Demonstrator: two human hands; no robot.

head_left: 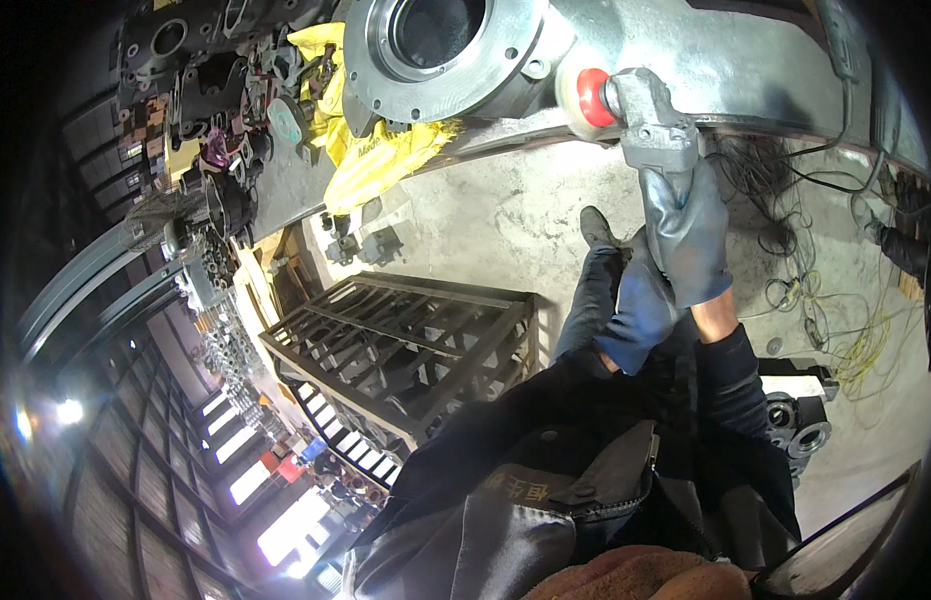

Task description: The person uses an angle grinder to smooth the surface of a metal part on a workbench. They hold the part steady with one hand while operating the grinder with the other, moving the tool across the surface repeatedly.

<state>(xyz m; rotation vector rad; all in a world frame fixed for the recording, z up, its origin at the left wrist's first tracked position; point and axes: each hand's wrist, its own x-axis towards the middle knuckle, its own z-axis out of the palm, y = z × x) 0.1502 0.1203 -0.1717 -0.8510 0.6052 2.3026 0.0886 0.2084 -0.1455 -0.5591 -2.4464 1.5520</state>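
An angle grinder (658,130) with a grey metal head and a red backing disc (594,97) is held over the bench edge. My right hand (694,240), in a blue-grey glove, wraps round its body just behind the head. Below it, my left hand (638,312) in a blue glove closes on the rear of the grinder, whose back end is hidden by the gloves. The disc's pale rim is beside a large round metal flange casting (374,75) with a wide bore and bolt holes. Whether rim and metal touch, I cannot tell.
Yellow sacking (386,165) lies under loose parts left of the flange, on the metal bench (286,195). A dark metal rack (476,350) stands on the floor at my left. Cables (786,225) coil at the right, with machined parts (801,430) near my right side.
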